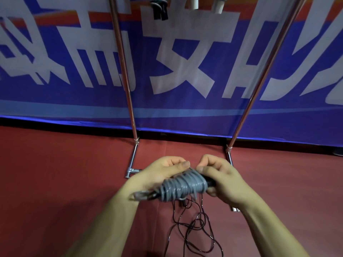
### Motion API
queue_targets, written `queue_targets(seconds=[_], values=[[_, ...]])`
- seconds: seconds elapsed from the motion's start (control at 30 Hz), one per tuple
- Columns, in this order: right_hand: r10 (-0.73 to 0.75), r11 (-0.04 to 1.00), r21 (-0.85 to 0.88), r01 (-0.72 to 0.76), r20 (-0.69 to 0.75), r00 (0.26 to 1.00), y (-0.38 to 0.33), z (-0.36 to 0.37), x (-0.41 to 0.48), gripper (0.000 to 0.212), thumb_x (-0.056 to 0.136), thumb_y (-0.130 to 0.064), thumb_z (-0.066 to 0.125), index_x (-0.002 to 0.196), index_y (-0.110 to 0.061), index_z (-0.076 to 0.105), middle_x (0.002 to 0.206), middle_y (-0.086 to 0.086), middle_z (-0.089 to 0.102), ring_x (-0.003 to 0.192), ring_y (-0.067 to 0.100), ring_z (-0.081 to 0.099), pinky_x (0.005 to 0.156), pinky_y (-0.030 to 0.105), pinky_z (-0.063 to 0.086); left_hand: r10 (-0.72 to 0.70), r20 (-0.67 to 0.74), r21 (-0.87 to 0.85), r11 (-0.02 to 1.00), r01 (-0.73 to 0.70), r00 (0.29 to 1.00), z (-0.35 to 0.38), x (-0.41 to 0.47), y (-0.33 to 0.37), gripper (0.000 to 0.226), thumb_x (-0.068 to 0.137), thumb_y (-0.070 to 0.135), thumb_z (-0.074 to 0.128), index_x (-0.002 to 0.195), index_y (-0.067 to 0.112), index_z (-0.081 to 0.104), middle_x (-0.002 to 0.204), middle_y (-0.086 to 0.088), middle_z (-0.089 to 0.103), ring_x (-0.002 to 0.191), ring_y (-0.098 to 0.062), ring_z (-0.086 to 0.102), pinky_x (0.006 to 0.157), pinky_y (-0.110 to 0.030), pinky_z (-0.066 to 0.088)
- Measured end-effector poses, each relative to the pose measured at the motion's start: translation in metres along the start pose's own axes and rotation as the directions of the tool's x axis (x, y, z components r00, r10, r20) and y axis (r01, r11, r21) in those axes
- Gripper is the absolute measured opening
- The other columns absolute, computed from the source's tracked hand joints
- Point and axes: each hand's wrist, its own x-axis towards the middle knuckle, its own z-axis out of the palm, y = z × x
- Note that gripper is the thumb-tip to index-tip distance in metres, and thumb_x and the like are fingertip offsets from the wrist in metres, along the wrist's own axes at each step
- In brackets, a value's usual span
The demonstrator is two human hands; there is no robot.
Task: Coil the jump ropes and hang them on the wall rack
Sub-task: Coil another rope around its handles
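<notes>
Red floor [55, 182]; both hands [163, 171] [220, 180] grip coiled jump rope [183, 186].

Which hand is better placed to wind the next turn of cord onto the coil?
Probably the right hand: its fingers pinch at the top of the coil, while the left hand grips the coil and steadies it. Loose cord hangs below.

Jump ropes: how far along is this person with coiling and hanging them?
Done: a dark coiled rope and pale handles already hang at the top of the rack. In hand: the left hand and right hand grip a grey-wound bundle. Left: thin dark cord lies loose on the floor, and this bundle is not yet hung.
</notes>
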Motion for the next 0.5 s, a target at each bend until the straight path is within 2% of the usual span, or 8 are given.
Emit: queue_targets(seconds=[0.1,0.13,0.2,0.27,0.33,0.4,0.43,0.5], values=[[0.007,0.976,0.215,0.009,-0.072,0.997,-0.008,0.003,-0.001,0.014,0.077,-0.015,0.065,0.068,-0.017,0.054,0.049,0.002,0.031,0.038,0.004,0.018,0.042,0.013,0.011,-0.006,0.0,-0.182,0.983,0.006,1.0,0.008,0.004,-0.004,0.022,0.089,0.035,0.073,0.089,0.014,0.068,0.068,0.002,0.058,0.056,-0.007,0.049,0.054,-0.02,0.042],[0.0,0.968,0.249,0.035,-0.138,0.99,-0.007,0.005,0.002,0.015,0.081,-0.013,0.062,0.069,-0.016,0.054,0.051,0.003,0.032,0.038,0.005,0.018,0.042,0.015,0.009,-0.011,-0.064,-0.244,0.97,-0.005,0.998,0.016,0.006,-0.005,0.016,0.098,0.025,0.062,0.09,0.011,0.062,0.062,0.004,0.053,0.05,-0.005,0.042,0.049,-0.018,0.035],[-0.029,0.96,0.252,0.122,-0.345,0.938,-0.002,0.006,0.011,0.022,0.094,-0.008,0.056,0.074,-0.016,0.053,0.057,0.006,0.041,0.039,0.009,0.025,0.042,0.02,0.013,-0.068,-0.263,-0.218,0.976,0.009,0.962,0.043,0.012,-0.007,0.024,0.107,0.015,0.039,0.084,0.015,0.047,0.052,0.009,0.04,0.041,-0.003,0.028,0.042,-0.019,0.021],[-0.084,0.979,0.113,0.172,-0.547,0.833,0.01,0.003,0.021,0.02,0.101,-0.01,0.051,0.082,-0.017,0.051,0.067,0.008,0.056,0.047,0.015,0.045,0.045,0.025,0.03,-0.047,-0.369,-0.048,0.998,0.032,0.928,0.067,0.018,-0.014,0.027,0.105,0.027,0.04,0.08,0.018,0.044,0.052,0.011,0.036,0.04,-0.006,0.028,0.043,-0.024,0.024],[-0.233,0.967,-0.233,0.105,-0.639,0.733,0.021,-0.004,0.023,0.015,0.1,-0.016,0.055,0.086,-0.019,0.051,0.074,0.002,0.065,0.063,0.019,0.058,0.059,0.034,0.045,0.008,-0.349,0.314,0.943,0.108,0.937,0.075,0.019,-0.021,0.024,0.099,0.037,0.044,0.083,0.021,0.049,0.063,0.007,0.05,0.054,-0.015,0.045,0.055,-0.036,0.035],[-0.377,0.839,-0.544,0.003,-0.577,0.724,0.029,-0.009,0.019,0.012,0.099,-0.021,0.056,0.088,-0.021,0.05,0.072,-0.002,0.064,0.064,0.014,0.057,0.063,0.033,0.044,0.04,-0.344,0.633,0.748,0.2,0.938,0.074,0.015,-0.023,0.017,0.103,0.029,0.042,0.093,0.021,0.053,0.09,-0.003,0.064,0.084,-0.026,0.059,0.07,-0.036,0.042],[-0.42,0.78,-0.626,-0.01,-0.536,0.732,0.031,-0.009,0.017,0.012,0.099,-0.022,0.056,0.09,-0.02,0.049,0.071,-0.003,0.063,0.062,0.01,0.056,0.06,0.03,0.041,0.095,-0.349,0.715,0.671,0.199,0.932,0.074,0.012,-0.022,0.017,0.103,0.025,0.04,0.097,0.018,0.054,0.1,-0.008,0.066,0.095,-0.03,0.061,0.077,-0.037,0.046],[-0.494,0.69,-0.724,0.0,-0.47,0.731,0.034,-0.008,0.014,0.01,0.099,-0.02,0.055,0.094,-0.018,0.048,0.073,-0.007,0.063,0.063,0.013,0.056,0.057,0.03,0.034,0.159,-0.349,0.826,0.517,0.224,0.923,0.078,0.006,-0.014,0.015,0.101,0.02,0.041,0.102,0.015,0.055,0.106,-0.011,0.067,0.101,-0.035,0.062,0.079,-0.038,0.048]])
